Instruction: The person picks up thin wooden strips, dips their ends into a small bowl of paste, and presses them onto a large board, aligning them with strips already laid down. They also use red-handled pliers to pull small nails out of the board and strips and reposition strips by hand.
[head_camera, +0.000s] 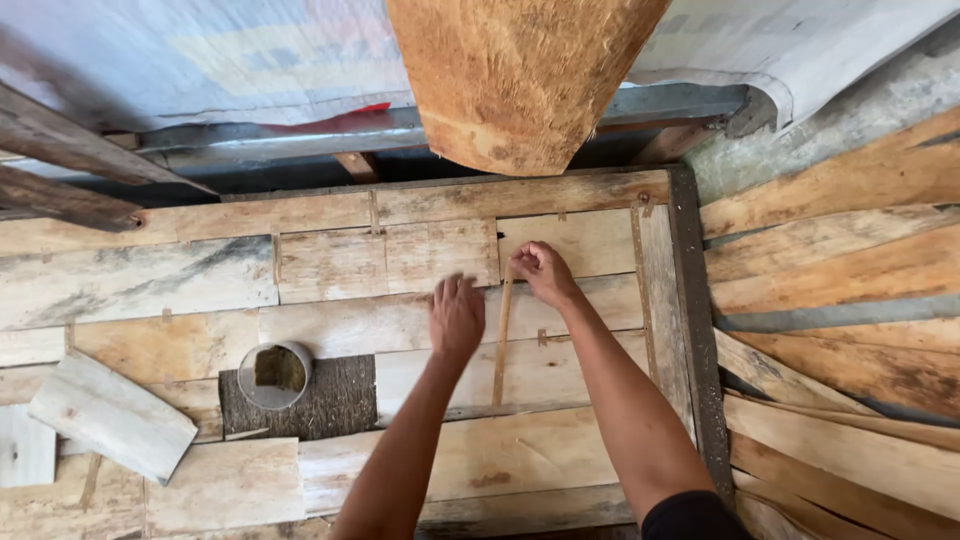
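Note:
A thin wooden strip (501, 340) lies lengthwise on a panel of pale joined boards (330, 260). My right hand (541, 271) pinches the strip's far end with closed fingers. My left hand (456, 314) rests flat on the boards just left of the strip, fingers spread, holding nothing. Both forearms reach in from the bottom edge of the head view.
A small round tin (275, 374) with dark yellowish contents sits on a dark rough patch (335, 405) at lower left. A loose board piece (112, 414) lies left of it. Stacked planks (840, 300) fill the right side. A large brown wooden slab (515, 75) hangs overhead.

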